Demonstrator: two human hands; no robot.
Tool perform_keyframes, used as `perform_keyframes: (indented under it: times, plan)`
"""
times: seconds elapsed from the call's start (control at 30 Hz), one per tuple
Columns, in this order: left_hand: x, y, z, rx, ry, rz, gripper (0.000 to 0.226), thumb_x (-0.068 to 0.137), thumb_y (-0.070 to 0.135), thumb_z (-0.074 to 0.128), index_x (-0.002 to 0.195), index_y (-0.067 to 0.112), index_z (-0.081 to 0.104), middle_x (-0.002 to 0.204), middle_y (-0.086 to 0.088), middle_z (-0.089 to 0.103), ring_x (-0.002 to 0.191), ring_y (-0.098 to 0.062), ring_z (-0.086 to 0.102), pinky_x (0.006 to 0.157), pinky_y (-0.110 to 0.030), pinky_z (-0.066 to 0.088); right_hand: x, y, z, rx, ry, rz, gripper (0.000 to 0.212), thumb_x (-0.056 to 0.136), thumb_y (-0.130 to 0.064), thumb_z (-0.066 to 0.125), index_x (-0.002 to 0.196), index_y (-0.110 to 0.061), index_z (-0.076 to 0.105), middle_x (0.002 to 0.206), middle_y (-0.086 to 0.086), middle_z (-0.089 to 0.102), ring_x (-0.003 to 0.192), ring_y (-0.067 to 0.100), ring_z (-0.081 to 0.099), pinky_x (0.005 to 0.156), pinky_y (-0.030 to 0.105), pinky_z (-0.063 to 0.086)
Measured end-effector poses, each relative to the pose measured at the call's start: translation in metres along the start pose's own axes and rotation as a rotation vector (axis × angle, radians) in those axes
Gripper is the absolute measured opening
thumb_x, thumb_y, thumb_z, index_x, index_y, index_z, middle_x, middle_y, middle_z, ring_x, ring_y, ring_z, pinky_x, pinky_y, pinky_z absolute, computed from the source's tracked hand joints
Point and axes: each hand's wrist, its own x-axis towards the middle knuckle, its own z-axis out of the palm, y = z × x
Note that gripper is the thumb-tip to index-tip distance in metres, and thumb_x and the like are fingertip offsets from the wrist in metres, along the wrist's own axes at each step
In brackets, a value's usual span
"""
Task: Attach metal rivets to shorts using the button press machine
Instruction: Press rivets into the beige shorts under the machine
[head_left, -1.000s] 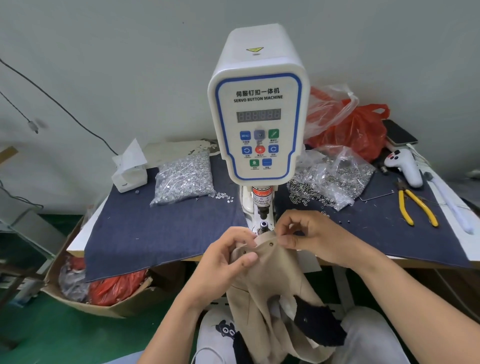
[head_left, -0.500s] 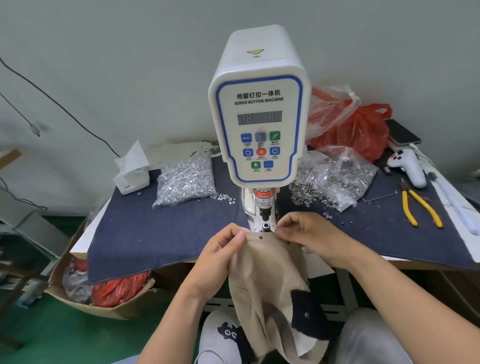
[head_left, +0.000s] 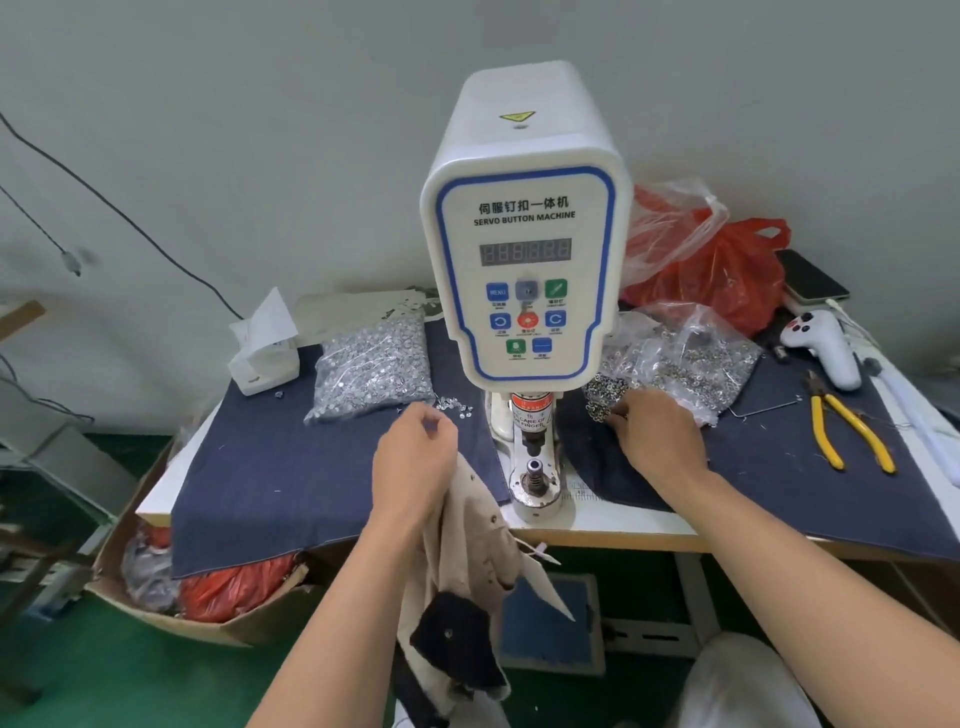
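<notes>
The beige shorts (head_left: 470, 540) hang off the front edge of the table (head_left: 597, 525), just left of the button press machine (head_left: 524, 249), and are gripped in the lower fingers of the left hand (head_left: 413, 467). Small metal studs can be made out along the upper hem, so some rivets are judged to be already set; how many remain cannot be told. The lower die (head_left: 535, 470) stands bare, with no fabric over it and nothing loaded, so another pressing cycle is judged to be in preparation. The left thumb and forefinger are brought close together near the loose rivets (head_left: 454, 404) spilled beside the left bag of rivets (head_left: 376, 371); whether one is pinched cannot be told. The right hand (head_left: 657, 434) is laid with curled fingers on the heap of metal rings (head_left: 605, 392) spilling from the right bag (head_left: 691, 358); whether a piece is held cannot be seen. Further right on the denim cloth (head_left: 291, 467) lie yellow-handled pliers (head_left: 841, 431)
</notes>
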Motion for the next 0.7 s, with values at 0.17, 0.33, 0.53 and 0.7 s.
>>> perform_keyframes:
  times: [0.17, 0.33, 0.53, 0.7]
  plan:
    - [0.038, -0.006, 0.024, 0.222, -0.030, -0.016, 0.017, 0.099, 0.034, 0.060, 0.112, 0.031, 0.070, 0.110, 0.001, 0.073, 0.108, -0.028, 0.065, 0.080, -0.035, 0.044, -0.003, -0.001, 0.007, 0.012, 0.051, 0.021, 0.031, 0.101, -0.025, 0.059, 0.074, -0.010, 0.061, 0.085, 0.008, 0.056, 0.077, 0.035, 0.060, 0.061, 0.035, 0.041]
    - [0.046, -0.010, 0.046, 0.247, 0.006, -0.046, 0.015, 0.097, 0.048, 0.065, 0.104, 0.038, 0.074, 0.108, 0.004, 0.075, 0.106, -0.028, 0.068, 0.077, -0.033, 0.044, -0.002, -0.001, 0.003, 0.087, 0.030, 0.056, 0.024, 0.104, -0.028, 0.052, 0.091, -0.010, 0.060, 0.089, 0.007, 0.061, 0.084, 0.033, 0.062, 0.067, 0.038, 0.042]
    - [0.046, -0.012, 0.048, 0.218, 0.058, -0.074, 0.012, 0.099, 0.038, 0.064, 0.103, 0.038, 0.075, 0.104, 0.004, 0.076, 0.104, -0.028, 0.068, 0.077, -0.035, 0.046, 0.000, 0.000, -0.005, 0.130, 0.003, 0.038, 0.018, 0.101, -0.026, 0.057, 0.092, -0.012, 0.064, 0.083, 0.007, 0.067, 0.083, 0.032, 0.064, 0.069, 0.039, 0.045]
    - [0.045, -0.009, 0.048, 0.250, 0.042, -0.033, 0.020, 0.099, 0.045, 0.064, 0.115, 0.038, 0.073, 0.113, 0.006, 0.075, 0.108, -0.027, 0.068, 0.079, -0.033, 0.045, -0.003, -0.004, -0.012, 0.160, 0.002, 0.053, 0.018, 0.098, -0.022, 0.059, 0.085, -0.011, 0.065, 0.074, 0.007, 0.067, 0.077, 0.032, 0.065, 0.071, 0.041, 0.051]
